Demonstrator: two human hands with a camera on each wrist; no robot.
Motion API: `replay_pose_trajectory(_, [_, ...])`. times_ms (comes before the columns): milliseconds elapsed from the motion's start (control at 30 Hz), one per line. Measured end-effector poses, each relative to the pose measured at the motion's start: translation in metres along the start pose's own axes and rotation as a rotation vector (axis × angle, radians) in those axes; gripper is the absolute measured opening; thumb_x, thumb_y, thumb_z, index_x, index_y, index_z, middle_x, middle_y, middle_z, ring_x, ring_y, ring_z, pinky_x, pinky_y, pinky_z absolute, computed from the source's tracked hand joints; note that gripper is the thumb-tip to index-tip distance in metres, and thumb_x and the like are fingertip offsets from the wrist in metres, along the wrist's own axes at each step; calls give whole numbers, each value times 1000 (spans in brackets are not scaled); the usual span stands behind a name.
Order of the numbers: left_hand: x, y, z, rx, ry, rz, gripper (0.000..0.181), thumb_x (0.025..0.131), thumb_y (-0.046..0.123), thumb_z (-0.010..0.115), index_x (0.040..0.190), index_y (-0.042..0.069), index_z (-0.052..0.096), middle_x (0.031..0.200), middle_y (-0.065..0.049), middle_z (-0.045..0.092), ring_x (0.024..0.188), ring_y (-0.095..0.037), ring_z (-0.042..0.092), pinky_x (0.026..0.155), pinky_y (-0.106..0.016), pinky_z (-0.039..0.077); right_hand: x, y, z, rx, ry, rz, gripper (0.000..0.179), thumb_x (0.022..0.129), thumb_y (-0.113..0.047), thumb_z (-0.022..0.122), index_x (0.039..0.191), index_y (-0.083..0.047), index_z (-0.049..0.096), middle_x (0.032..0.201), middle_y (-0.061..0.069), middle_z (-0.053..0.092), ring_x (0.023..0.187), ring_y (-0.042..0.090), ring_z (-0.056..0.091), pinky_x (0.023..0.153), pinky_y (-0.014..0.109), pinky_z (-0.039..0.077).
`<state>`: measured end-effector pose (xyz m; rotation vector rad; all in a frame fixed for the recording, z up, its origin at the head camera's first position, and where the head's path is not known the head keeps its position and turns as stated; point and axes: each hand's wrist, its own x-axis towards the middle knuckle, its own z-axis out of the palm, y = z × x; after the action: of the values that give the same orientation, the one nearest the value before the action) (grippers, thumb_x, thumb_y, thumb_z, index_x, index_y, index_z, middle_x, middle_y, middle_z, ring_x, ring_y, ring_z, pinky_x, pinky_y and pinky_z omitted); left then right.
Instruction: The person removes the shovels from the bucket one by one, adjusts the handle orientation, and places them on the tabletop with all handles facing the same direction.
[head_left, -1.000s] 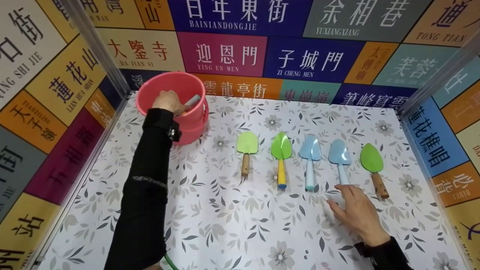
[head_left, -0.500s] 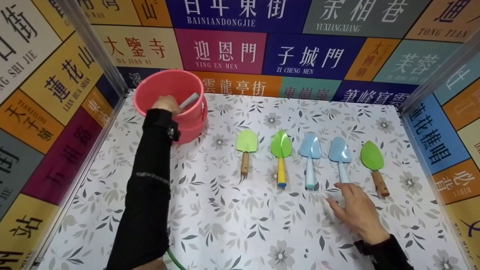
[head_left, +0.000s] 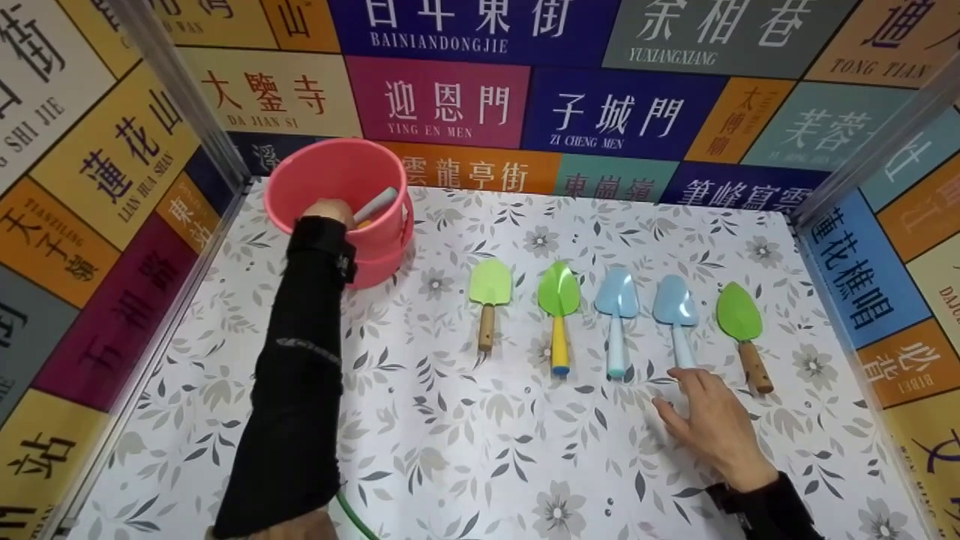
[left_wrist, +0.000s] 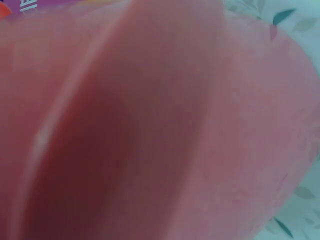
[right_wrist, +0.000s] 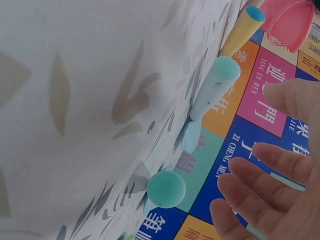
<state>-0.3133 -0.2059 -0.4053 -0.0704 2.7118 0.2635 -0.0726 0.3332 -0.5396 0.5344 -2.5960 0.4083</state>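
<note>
My left hand (head_left: 332,211) reaches down inside a pink bucket (head_left: 379,262) at the back left; the rim and wall hide its fingers. Beside it a pale grey-blue handle (head_left: 377,201) sticks up. Only blurred pink bucket wall (left_wrist: 255,125) fills most of the left wrist view. My right hand (head_left: 716,427) hovers with relaxed, spread fingers near the handle of a light blue trowel (head_left: 675,300), holding nothing. Left of that lie another light blue trowel (head_left: 617,292), a green trowel with a yellow handle (head_left: 559,289), and a light green one (head_left: 490,282). A green wooden-handled trowel (head_left: 739,311) is rightmost.
White leaf-patterned cloth (head_left: 450,450) covers the table. Colourful printed panels (head_left: 442,101) stand at the back and both sides. A green cord (head_left: 354,516) runs beside the left arm near the front edge.
My left hand has sunk deeper into the bucket, so less of it shows above the rim. The right hand and the row of trowels stay as they were.
</note>
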Motion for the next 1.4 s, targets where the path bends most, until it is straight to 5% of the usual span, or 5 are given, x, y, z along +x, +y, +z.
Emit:
replay_pose_trajectory(100, [-1,0,0,39,9,3,34,98,18,48,114,-7,65,133,-29,61,123,-41,59,106,-51,48,0,0,0,-7,5,-10,46,73,-16,83,110,4,65,91,19,65,75,33,63,60,45,52])
replay_pose_trajectory(333, [86,-39,33,67,65,-2,17,87,12,59,93,3,72,117,-22,69,105,-37,67,91,-52,54,-1,-1,0,-4,-15,10,46,73,-16,84,111,4,65,95,20,66,79,36,65,64,47,53])
replay_pose_trajectory(667, [7,1,4,35,46,-47,31,93,5,49,116,-10,63,134,-35,56,122,-44,59,103,-54,50,-1,0,0,5,-12,4,46,74,-15,84,110,4,65,95,20,66,81,36,65,65,47,53])
replay_pose_trajectory(1100, [-3,19,1,146,271,-89,41,104,3,31,128,-5,63,131,-26,63,118,-50,60,103,-58,48,2,1,-1,3,11,-6,44,74,-15,83,109,5,66,90,18,64,78,35,63,63,47,52])
replay_pose_trajectory(1400, [-11,20,-9,320,258,-35,42,104,4,30,129,-2,63,134,-24,60,121,-46,55,106,-54,43,1,1,-2,26,-26,35,44,76,-15,82,111,6,65,94,20,65,83,37,64,67,48,53])
